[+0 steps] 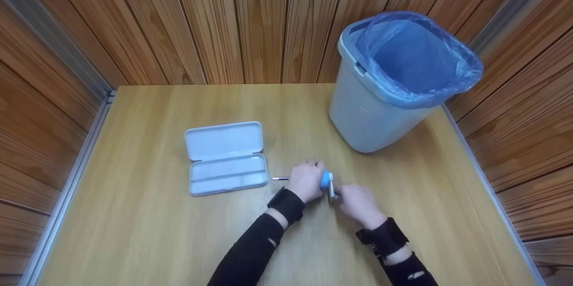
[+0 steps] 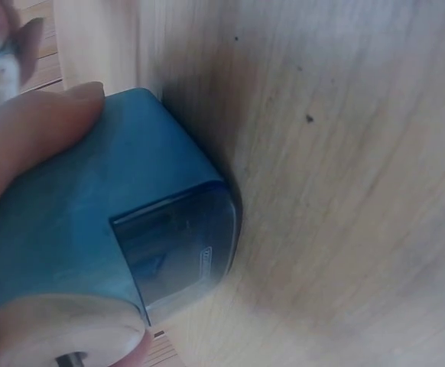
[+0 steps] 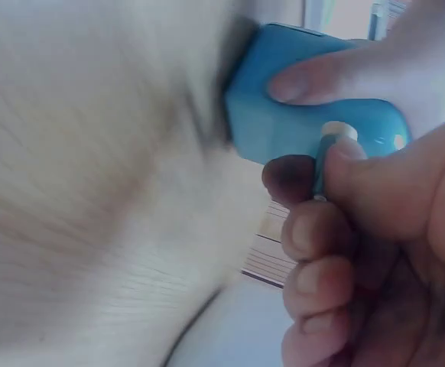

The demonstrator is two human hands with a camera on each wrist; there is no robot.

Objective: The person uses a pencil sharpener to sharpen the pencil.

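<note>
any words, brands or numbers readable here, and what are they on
None can be read for certain.
Blue sharpener: a small label on its see-through panel, too blurred to read.
Bin: a small mark on its front, too small to read.

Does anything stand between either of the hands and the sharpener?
Nothing visible does: the left hand grips the sharpener and the right hand pinches its crank. The case lies to the left, the bin back to the right.
</note>
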